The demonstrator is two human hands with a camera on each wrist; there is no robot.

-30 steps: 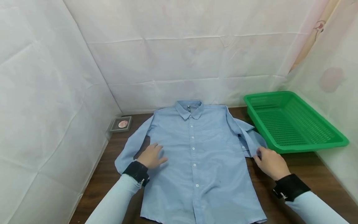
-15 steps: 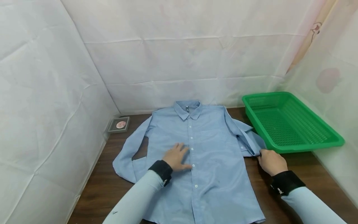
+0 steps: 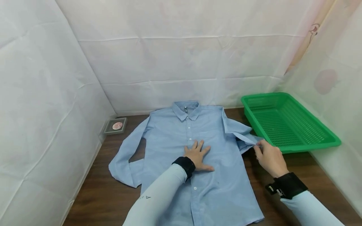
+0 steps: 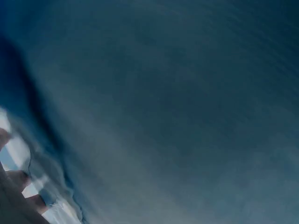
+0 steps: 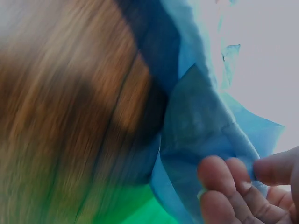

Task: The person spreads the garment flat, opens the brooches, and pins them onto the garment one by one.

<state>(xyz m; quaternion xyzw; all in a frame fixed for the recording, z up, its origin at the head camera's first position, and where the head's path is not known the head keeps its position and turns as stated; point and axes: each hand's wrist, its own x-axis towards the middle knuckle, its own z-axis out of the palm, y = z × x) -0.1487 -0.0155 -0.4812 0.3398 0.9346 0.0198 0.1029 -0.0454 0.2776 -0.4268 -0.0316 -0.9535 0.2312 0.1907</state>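
Observation:
A light blue button-up shirt [image 3: 169, 135] lies front side up, its collar toward the back wall. Spread flat on its middle, over the button strip, is my left hand [image 3: 198, 157], fingers apart. My right hand [image 3: 271, 158] pinches the edge of the sleeve on the right [image 3: 240, 131] between thumb and fingers, beside the basket. In the right wrist view, the fingertips [image 5: 217, 172] and thumb meet at the sleeve's hem [image 5: 233, 135], which is lifted and folded. The sleeve on the left [image 3: 124, 160] bends back toward the shirt's side. Mostly blurred blue cloth [image 4: 154, 116] fills the left wrist view.
A green plastic basket [image 3: 294, 149] stands at the right, its near left side close to the right sleeve and right hand. A small grey square dish [image 3: 107, 128] sits at the back left. White sheets [image 3: 181, 59] wall in the dark wooden table [image 3: 93, 197].
My left hand has moved right from the shirt's left side to its middle and now lies flat there. The right hand has taken hold of the sleeve's edge and raised it slightly.

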